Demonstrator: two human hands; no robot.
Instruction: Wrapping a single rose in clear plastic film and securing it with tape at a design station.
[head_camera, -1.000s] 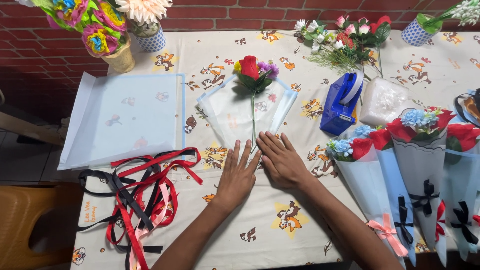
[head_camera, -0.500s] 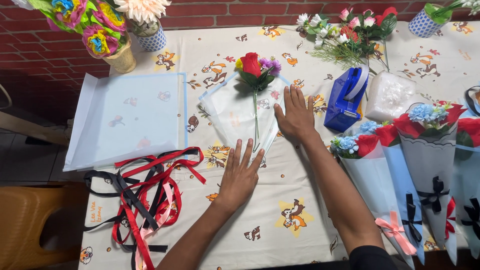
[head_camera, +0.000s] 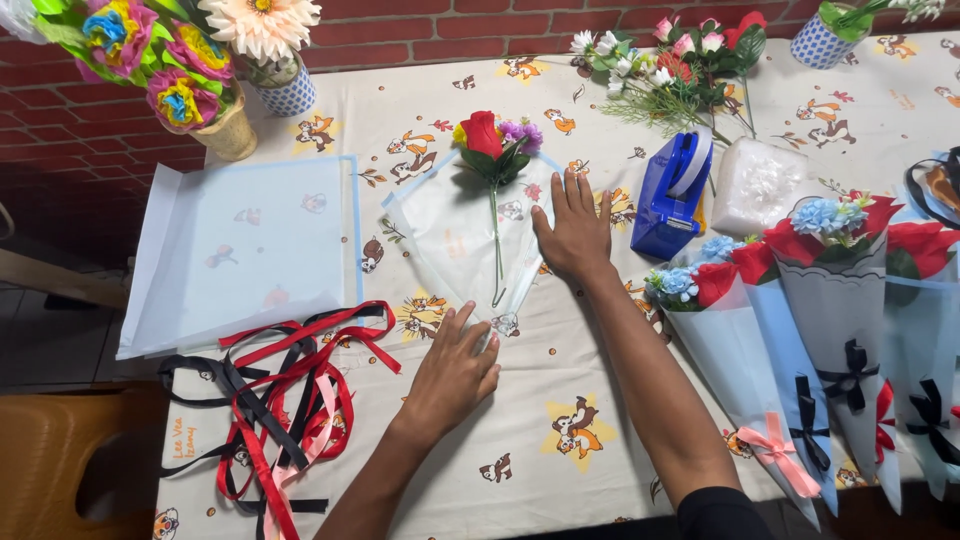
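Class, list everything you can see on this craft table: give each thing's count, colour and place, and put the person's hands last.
flower sprig: one, red and purple, on the wrapping sheet
wrapping sheet: one, translucent, table centre
sheet stack: one, pale blue, left
ribbons: many, red, black, pink, lower left
tape dispenser: one, blue, right of centre
wrapped bouquets: several, pale blue cones, right
flower pots: two, top left
loose flowers: bunch, top centre
left hand: flat on the sheet's lower corner
right hand: flat on the sheet's right edge

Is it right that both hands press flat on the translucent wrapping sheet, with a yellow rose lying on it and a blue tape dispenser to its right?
Not quite: in the head view the rose on the wrapping sheet is red, not yellow. Both the left hand and right hand press the sheet, the blue tape dispenser beside.
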